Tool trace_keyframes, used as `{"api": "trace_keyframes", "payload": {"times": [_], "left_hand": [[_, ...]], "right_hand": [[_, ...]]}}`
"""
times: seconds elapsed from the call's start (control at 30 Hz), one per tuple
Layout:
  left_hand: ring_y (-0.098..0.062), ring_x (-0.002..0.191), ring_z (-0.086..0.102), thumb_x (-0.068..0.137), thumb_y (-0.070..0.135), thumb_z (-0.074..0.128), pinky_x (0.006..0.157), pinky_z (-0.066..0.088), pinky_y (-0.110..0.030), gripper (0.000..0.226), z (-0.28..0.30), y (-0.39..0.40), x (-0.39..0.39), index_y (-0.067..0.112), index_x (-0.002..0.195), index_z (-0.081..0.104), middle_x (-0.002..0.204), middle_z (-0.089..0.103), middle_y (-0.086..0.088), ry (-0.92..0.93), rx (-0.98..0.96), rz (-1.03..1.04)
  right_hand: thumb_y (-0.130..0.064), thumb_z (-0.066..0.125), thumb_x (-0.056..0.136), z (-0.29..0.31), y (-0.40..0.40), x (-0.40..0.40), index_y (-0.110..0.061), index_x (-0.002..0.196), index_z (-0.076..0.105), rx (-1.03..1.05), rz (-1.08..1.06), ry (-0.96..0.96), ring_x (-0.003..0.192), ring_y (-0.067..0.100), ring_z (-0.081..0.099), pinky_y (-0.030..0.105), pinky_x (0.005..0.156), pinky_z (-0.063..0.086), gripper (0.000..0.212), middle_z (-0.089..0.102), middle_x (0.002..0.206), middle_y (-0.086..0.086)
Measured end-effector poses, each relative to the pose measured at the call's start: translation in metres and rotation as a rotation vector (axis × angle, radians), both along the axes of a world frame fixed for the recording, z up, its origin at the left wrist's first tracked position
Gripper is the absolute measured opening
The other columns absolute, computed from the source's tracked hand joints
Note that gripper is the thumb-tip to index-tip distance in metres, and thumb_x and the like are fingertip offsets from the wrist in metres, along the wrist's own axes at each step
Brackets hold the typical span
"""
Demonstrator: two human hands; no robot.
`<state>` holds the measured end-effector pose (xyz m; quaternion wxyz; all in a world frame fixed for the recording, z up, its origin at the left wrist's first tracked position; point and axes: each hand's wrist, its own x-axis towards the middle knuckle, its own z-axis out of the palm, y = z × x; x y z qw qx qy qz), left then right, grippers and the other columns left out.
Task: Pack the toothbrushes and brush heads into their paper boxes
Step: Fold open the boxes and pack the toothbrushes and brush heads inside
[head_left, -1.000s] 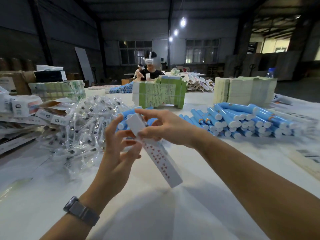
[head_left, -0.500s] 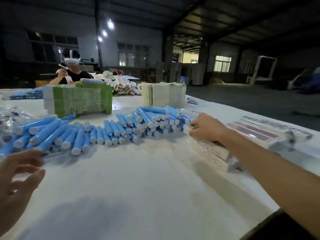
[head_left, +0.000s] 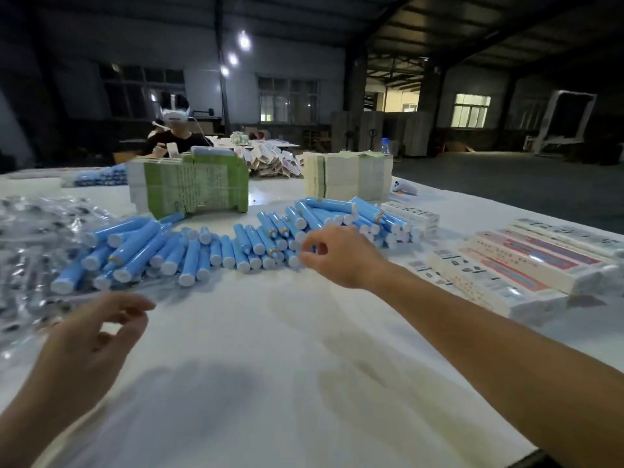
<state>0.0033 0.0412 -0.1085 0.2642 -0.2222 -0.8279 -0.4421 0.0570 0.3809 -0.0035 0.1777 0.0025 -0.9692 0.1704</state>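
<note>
Right hand (head_left: 341,255) reaching blue toothbrushes (head_left: 243,246)

- Right hand (head_left: 341,255): fingertips are curling at the near edge of the blue toothbrush handles (head_left: 236,244); whether they are pinching one is not showing.
- Left hand (head_left: 91,342): motion blur is smearing the fingers; the forearm is running off the near left corner.
- Clear bagged brush heads (head_left: 30,251): the left edge is cutting the heap off; contents are blurring.
- Packed paper boxes (head_left: 506,265): the right edge is cutting the row; print is too small to read.
- Far seated person (head_left: 175,136): green box stack (head_left: 192,187) is hiding the lower body.
</note>
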Motion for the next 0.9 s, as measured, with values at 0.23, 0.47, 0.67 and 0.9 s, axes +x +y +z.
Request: {"api": "trace_keyframes", "payload": {"times": [0.23,0.47,0.67,0.9], "left_hand": [[-0.005,0.063,0.055,0.085,-0.009,0.062,0.062,0.055,-0.044,0.047,0.032,0.004,0.023,0.036,0.071,0.065,0.071,0.066,0.023,-0.063,0.098,0.044],[-0.019,0.071,0.057,0.080,0.011,0.051,0.060,0.050,-0.028,0.026,0.059,-0.054,0.011,-0.004,0.096,0.066,0.083,0.067,-0.025,-0.384,0.480,0.226],[-0.022,0.087,0.062,0.089,0.010,0.055,0.067,0.045,-0.028,0.020,0.066,-0.156,-0.004,0.026,0.077,0.059,0.085,0.065,0.002,-0.221,0.079,0.774],[-0.039,0.131,0.032,0.088,0.034,0.070,0.104,0.033,-0.060,0.050,0.045,-0.298,0.010,0.027,0.130,0.044,0.141,0.033,-0.012,-0.369,-0.289,1.489]], "right_hand": [[-0.023,0.066,0.089,0.004,-0.217,-0.028,-0.016,0.086,0.076,-0.499,0.550,0.294,0.069,0.006,0.060,0.025,0.070,0.049,0.012,0.066,0.067,-0.010],[-0.019,0.066,0.090,-0.020,-0.280,-0.031,-0.031,0.092,0.069,-0.893,0.720,0.260,0.068,-0.002,0.058,0.012,0.067,0.044,0.012,0.066,0.074,-0.012],[-0.028,0.061,0.096,-0.027,-0.279,-0.025,-0.036,0.113,0.064,-0.894,0.878,-0.005,0.084,-0.004,0.063,0.016,0.074,0.048,0.019,0.068,0.092,-0.015],[-0.030,0.060,0.095,-0.025,-0.289,-0.010,-0.036,0.113,0.063,-0.884,0.999,-0.027,0.083,-0.001,0.064,0.013,0.067,0.050,0.020,0.067,0.093,-0.012]]}}
